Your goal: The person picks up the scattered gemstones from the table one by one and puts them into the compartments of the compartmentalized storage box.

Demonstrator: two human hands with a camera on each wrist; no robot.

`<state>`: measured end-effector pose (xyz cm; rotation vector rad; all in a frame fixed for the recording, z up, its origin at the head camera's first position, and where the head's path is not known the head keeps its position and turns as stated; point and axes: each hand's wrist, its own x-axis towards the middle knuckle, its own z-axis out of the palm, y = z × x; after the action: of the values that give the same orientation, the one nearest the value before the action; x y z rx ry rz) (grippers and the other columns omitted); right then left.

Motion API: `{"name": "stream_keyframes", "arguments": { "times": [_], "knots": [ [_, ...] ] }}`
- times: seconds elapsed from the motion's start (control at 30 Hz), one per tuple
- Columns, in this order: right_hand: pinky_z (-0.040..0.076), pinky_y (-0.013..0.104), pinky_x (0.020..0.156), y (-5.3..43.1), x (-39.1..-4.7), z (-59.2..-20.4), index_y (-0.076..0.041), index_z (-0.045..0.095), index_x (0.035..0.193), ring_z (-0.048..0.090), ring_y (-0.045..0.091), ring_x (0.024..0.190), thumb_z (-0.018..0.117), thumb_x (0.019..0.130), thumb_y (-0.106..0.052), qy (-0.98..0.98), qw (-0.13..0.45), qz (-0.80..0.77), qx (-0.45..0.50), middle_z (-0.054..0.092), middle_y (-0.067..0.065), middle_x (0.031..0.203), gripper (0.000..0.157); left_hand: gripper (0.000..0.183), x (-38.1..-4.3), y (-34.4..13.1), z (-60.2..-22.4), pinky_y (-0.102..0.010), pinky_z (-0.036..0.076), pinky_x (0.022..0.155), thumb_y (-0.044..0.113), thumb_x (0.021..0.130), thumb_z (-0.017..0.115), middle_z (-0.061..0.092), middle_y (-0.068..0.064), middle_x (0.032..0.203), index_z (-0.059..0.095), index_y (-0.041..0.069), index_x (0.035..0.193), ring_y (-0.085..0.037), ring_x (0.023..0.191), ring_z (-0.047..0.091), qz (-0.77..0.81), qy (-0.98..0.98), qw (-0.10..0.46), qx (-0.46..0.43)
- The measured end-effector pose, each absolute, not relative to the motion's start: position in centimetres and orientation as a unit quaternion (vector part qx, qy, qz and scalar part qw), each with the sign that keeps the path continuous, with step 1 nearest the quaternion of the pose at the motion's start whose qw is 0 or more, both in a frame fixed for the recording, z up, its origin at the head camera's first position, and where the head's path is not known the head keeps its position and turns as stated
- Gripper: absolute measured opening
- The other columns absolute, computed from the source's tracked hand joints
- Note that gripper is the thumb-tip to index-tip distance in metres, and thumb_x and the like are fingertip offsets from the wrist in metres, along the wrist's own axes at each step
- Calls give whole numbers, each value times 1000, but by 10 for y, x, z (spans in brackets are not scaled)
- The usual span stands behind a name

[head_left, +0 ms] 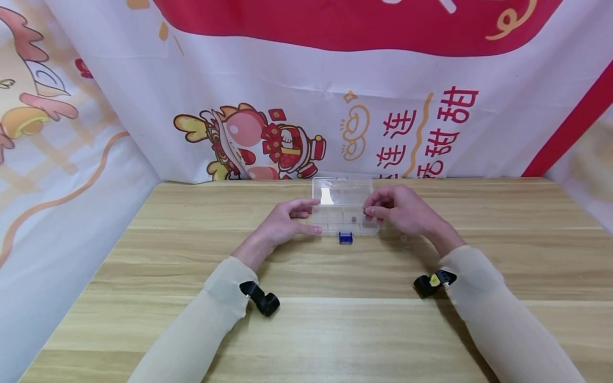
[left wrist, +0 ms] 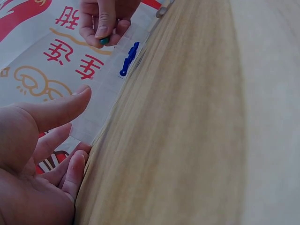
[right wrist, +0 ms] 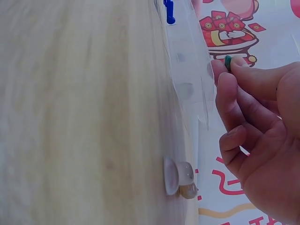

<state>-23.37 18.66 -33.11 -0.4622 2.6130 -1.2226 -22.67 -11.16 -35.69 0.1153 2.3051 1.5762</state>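
A clear plastic compartment box (head_left: pixel 330 230) lies at the back of the table, its transparent lid (head_left: pixel 351 186) raised toward the backdrop and a blue latch (head_left: pixel 345 238) at its front. My left hand (head_left: pixel 282 221) rests at the box's left end, thumb extended toward the front corner, fingers loosely bent at the side. Over the right end, my right hand (head_left: pixel 407 210) pinches a small dark green bead (right wrist: pixel 228 62) between thumb and index finger. A small greyish piece (head_left: pixel 354 219) sits inside a right-hand compartment.
On the table right of the box, a clear rounded piece (right wrist: pixel 186 172) and a brownish one (right wrist: pixel 189 191) lie close together beside a pale disc-like piece (right wrist: pixel 171 176). Behind the box hangs a printed cloth backdrop (head_left: pixel 287 69), meeting the table's rear edge.
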Motion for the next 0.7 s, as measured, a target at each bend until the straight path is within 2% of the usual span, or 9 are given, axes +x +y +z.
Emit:
{"name": "stream_keyframes", "arguments": {
  "times": [0.27, 0.7],
  "knots": [
    [59, 31, 74, 185, -235, -332, -10, 76, 116, 69, 26, 90, 71, 101, -11, 887, 104, -423, -154, 74, 10, 104, 16, 70, -227, -111, -357, -46, 41, 124, 16, 83, 92, 61, 0, 147, 65, 32, 145, -25, 138, 52, 555, 812, 172, 40],
    [56, 32, 77, 181, -236, -332, -15, 80, 119, 65, 25, 94, 72, 101, -13, 897, 101, -401, -155, 76, 6, 113, 20, 69, -228, -111, -357, -46, 41, 124, 16, 83, 92, 61, 1, 147, 65, 32, 144, -25, 137, 52, 557, 811, 172, 40]
  ]
}}
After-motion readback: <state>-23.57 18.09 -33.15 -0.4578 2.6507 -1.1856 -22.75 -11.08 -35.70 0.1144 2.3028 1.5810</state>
